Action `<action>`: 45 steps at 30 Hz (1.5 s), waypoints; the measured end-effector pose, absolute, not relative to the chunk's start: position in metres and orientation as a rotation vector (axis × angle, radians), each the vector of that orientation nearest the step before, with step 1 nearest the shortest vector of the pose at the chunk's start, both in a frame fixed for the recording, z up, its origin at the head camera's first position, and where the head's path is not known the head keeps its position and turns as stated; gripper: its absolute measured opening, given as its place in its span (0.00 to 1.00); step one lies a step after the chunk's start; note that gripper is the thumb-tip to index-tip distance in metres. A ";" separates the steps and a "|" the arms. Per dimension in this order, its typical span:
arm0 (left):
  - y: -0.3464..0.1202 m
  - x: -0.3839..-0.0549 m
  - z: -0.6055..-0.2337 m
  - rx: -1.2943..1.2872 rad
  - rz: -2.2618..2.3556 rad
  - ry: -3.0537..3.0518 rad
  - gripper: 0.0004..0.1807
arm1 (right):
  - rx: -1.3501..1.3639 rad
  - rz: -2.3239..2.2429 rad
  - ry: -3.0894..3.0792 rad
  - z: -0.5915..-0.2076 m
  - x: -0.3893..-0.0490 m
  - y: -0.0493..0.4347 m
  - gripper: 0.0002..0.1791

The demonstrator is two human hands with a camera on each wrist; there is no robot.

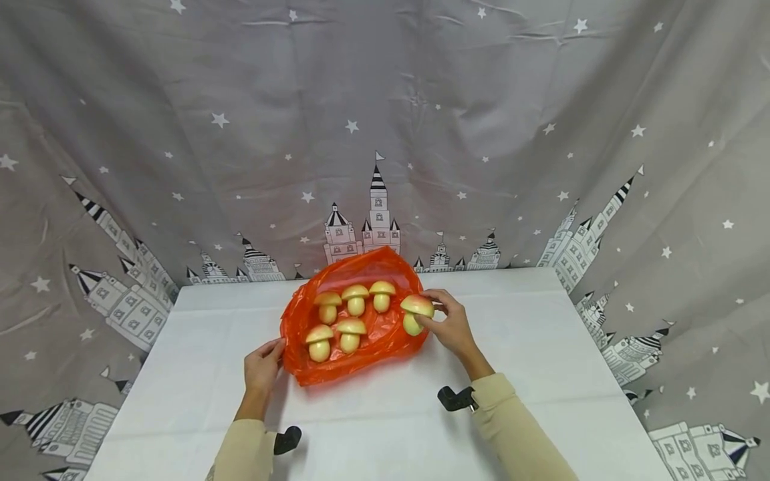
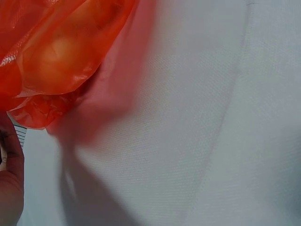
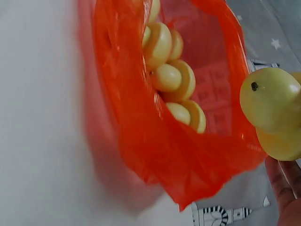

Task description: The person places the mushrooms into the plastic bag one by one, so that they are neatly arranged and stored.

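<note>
An orange-red plastic bag [image 1: 375,337] lies wide open on the table, with several yellow toy mushrooms [image 1: 356,305] inside, their caps tinged orange. At the bag's left edge, my left hand [image 1: 262,366] pinches the rim between thumb and fingers. My right hand [image 1: 450,324] grips another mushroom [image 1: 418,312] by its cap, over the bag's right side with the stem pointing down. In the right wrist view, this mushroom [image 3: 270,101] shows a dark spot on its stem end, beside the bag's opening. Only part of the left hand [image 2: 10,176] enters the left wrist view.
A white cloth covers the table [image 1: 385,427]. Behind it hangs a grey curtain [image 1: 385,100] printed with stars and castles. Black wrist mounts [image 1: 455,399] stick out from both beige sleeves.
</note>
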State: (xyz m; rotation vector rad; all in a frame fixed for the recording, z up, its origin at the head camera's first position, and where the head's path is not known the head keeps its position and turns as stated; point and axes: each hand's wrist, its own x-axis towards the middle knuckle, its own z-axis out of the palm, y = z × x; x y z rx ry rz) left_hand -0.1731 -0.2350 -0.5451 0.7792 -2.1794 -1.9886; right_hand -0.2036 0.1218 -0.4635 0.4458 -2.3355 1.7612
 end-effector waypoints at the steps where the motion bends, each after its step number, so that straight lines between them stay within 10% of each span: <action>1: -0.235 -0.173 -0.544 0.773 -1.991 -2.176 0.22 | 0.463 1.765 -2.321 -0.468 -0.206 0.120 0.21; 21: -0.234 -0.176 -0.546 0.777 -1.976 -2.171 0.23 | 0.696 1.513 -2.662 -0.496 -0.239 0.074 0.21; 45: -0.234 -0.176 -0.546 0.807 -1.991 -2.176 0.22 | 0.324 1.262 -2.889 -0.520 -0.249 0.033 0.22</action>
